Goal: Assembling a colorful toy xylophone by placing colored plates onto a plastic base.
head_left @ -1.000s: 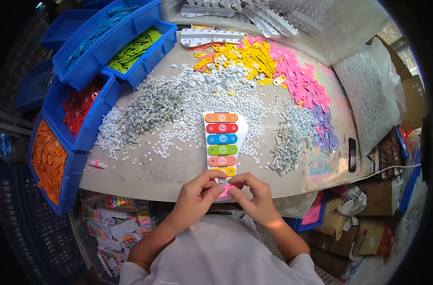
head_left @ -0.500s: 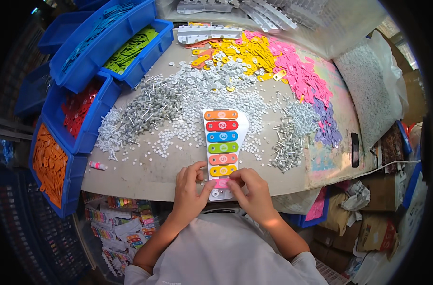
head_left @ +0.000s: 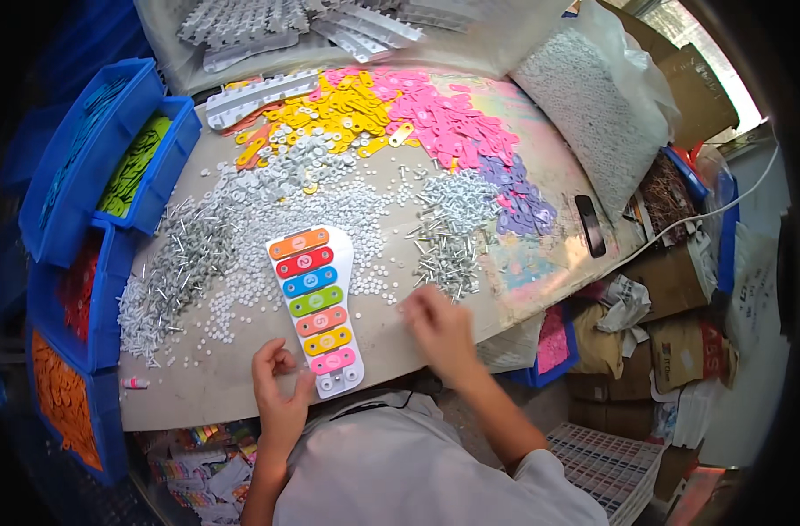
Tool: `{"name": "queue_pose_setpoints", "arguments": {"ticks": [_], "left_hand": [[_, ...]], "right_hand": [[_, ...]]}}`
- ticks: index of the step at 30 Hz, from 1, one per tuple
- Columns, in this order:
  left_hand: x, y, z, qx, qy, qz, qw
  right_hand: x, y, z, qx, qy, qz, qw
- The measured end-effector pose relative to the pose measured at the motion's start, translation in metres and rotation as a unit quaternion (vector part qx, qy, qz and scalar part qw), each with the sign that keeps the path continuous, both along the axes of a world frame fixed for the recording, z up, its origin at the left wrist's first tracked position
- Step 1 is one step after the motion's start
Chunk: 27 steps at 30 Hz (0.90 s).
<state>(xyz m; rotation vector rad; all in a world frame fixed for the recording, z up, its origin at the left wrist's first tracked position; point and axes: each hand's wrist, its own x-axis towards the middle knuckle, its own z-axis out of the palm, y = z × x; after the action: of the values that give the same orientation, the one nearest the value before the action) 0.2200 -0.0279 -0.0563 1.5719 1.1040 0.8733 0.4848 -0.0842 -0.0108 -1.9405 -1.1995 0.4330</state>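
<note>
A toy xylophone with a white base and several coloured bars lies tilted on the table in front of me. Its lowest bar, a pink one, sits above two white washers near the base's bottom end. Beside the lower left edge is my left hand, fingers curved and apart from the thumb, nothing visible in it. To the right of the xylophone, my right hand hovers over the table, its fingertips bent and smeared by motion. Loose screws lie just beyond that hand.
Small white washers and more screws spread across the table. Yellow bars, pink bars and purple bars are heaped farther back. Blue bins line the left; a phone lies at the right edge.
My right hand has left the pink bar and moved away to the right, toward the screws. My left hand has slid off the bar to the base's edge. The view has shifted and turned.
</note>
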Motion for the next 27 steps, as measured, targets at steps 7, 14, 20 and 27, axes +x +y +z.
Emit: {"name": "queue_pose_setpoints", "arguments": {"ticks": [7,14,20,27], "left_hand": [[-0.002,-0.004,0.017,0.128,0.15,-0.118,0.973],[-0.003,-0.004,0.017,0.131,0.155,-0.111,0.973],[-0.002,-0.005,0.016,0.109,0.135,-0.102,0.98],[-0.013,-0.006,0.005,0.061,0.084,-0.089,0.991]], "right_hand": [[0.166,-0.005,-0.018,0.06,-0.281,-0.161,0.944],[0.193,0.016,-0.038,-0.08,-0.256,-0.244,0.932],[0.21,0.002,-0.041,-0.086,-0.172,-0.259,0.946],[0.082,-0.003,0.024,0.046,-0.003,-0.161,0.986]]}}
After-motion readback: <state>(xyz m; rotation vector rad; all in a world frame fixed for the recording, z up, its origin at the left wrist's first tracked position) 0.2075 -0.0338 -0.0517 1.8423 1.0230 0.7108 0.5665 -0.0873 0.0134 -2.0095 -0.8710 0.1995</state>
